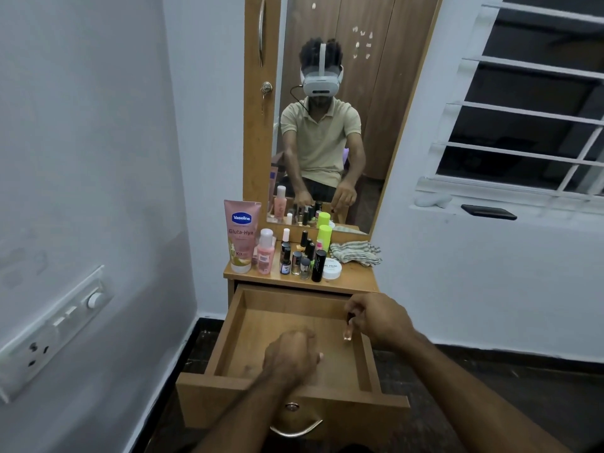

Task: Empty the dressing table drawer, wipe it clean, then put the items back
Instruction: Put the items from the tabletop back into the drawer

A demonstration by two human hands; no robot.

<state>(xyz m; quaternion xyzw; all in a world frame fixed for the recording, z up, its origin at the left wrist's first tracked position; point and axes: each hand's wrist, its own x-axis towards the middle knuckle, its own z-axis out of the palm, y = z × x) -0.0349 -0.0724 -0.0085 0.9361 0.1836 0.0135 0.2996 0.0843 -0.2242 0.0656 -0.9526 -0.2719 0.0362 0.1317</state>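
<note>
Drawer (287, 325) of light brown laminated wood stands pulled fully out below the dressing table's worktop (353, 277), and its floor shows bare apart from my two hands. My right hand (380, 318) is over the right rear corner, its fingers (351, 317) pinching a small dark-capped bottle (349, 317); it looks like nail polish, though it is too small to be sure. I judge it light, hard and smooth, probably glass, so slippery and breakable if dropped; a pinch across the cap or the body, kept upright, should serve. My left hand (292, 353) is low over the drawer's middle with fingers curled; I cannot tell whether it holds anything. On the worktop stand a pink Vaseline tube (241, 237), a pink pump bottle (266, 251), a cluster of small bottles (299, 256), a green-capped bottle (324, 237), a black tube (318, 266) and a white round tub (332, 270). Beside them lies a crumpled striped cloth (356, 253), soft and limp, best gathered in a full handful for wiping.
</note>
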